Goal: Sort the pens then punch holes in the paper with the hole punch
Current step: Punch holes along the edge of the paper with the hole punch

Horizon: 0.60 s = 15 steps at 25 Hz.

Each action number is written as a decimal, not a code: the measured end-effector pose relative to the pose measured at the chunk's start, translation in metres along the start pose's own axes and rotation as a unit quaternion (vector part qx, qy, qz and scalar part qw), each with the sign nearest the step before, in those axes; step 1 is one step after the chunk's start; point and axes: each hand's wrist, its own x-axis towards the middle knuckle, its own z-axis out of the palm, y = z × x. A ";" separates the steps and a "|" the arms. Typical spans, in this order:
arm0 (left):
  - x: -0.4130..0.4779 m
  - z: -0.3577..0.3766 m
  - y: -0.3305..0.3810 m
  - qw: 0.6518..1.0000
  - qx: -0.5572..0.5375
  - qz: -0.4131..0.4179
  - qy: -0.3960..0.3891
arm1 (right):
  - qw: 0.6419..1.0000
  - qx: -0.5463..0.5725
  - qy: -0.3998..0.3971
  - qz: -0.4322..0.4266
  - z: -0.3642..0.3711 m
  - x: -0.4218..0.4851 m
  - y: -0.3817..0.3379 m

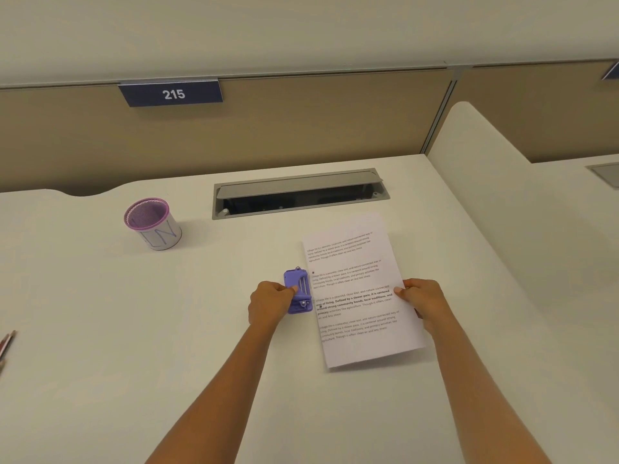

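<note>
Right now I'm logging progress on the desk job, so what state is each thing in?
Hole punch: gripped by left hand, at paper's left edge.
Paper: flat on desk, right edge held by right hand; two holes already near its left edge.
Pen cup: upright, looks empty.
Pens: lying at desk's left edge.
Cable hatch: lid open.

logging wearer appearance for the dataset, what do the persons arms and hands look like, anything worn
Both arms are bare from the frame's bottom edge to the wrists: no sleeves in view. The left hand and right hand show no gloves, watch, bracelets or visible rings. No markings or cables show. The nails look short and plain.
</note>
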 end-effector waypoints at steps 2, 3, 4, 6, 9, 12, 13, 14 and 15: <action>0.000 -0.001 -0.001 1.000 -0.009 0.000 0.000 | 1.000 0.017 -0.003 0.011 -0.012 -0.001 -0.004; 0.000 -0.001 -0.002 1.000 -0.014 0.000 0.001 | 1.000 0.025 -0.002 0.015 -0.019 -0.002 -0.007; 0.000 -0.002 -0.003 1.000 -0.020 0.000 0.001 | 0.999 0.032 0.001 0.019 -0.027 0.001 -0.008; 0.000 -0.002 -0.004 1.000 -0.028 0.000 0.000 | 0.998 0.045 0.013 0.029 -0.042 0.009 -0.009; -0.001 -0.003 -0.006 0.999 -0.034 -0.003 0.000 | 0.997 0.046 0.033 0.054 -0.062 0.026 -0.005; -0.001 -0.004 -0.008 0.999 -0.039 -0.004 -0.002 | 0.996 0.024 0.039 0.072 -0.075 0.041 0.000; -0.001 -0.004 -0.008 0.999 -0.037 -0.006 -0.002 | 0.996 0.014 0.041 0.074 -0.077 0.044 0.000; -0.001 -0.005 -0.008 0.999 -0.035 -0.007 -0.001 | 0.996 0.000 0.041 0.074 -0.078 0.047 0.000; -0.001 -0.005 -0.007 0.999 -0.034 -0.008 -0.001 | 0.997 -0.014 0.040 0.070 -0.079 0.049 0.001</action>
